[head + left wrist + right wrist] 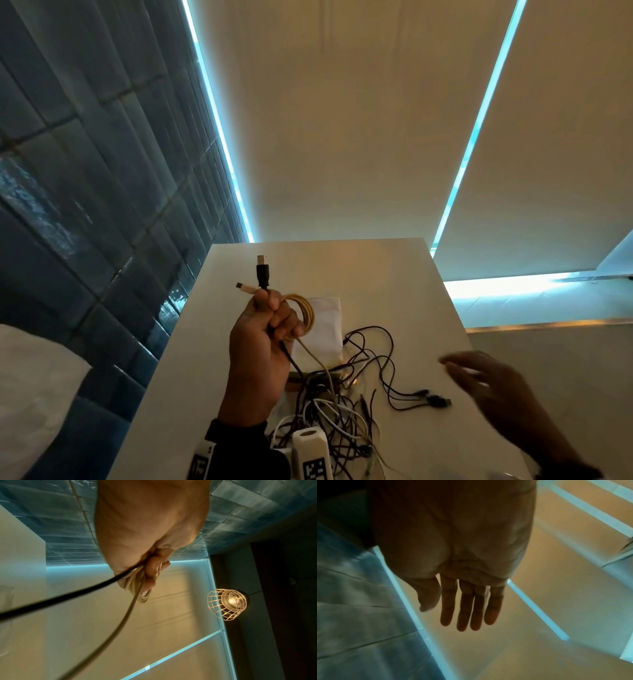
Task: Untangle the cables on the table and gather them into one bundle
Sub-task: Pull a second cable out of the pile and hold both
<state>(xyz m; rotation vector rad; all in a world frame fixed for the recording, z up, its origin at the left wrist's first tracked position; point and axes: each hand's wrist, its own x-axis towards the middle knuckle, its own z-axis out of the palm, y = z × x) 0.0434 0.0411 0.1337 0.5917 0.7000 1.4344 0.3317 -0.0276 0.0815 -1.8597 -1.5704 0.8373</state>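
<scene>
The white counter [394, 274] carries the tangle of dark and white cables [342, 407] at its near middle, black ends trailing right. The left hand [260, 346], raised above it, has its fingers [284, 323] curled tight round the coiled yellow cable [306, 310] and a black cable [263, 274], plugs pointing up. The right hand [493, 383] hovers at the right, blurred, fingers straight and empty. Best to pull the black cable free slowly, feeding slack instead of yanking knots.

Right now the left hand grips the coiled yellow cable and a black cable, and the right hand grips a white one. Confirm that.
Not quite. The right hand holds nothing: the right wrist view shows its fingers straight. The left hand does grip the yellow cable and black cable.
</scene>
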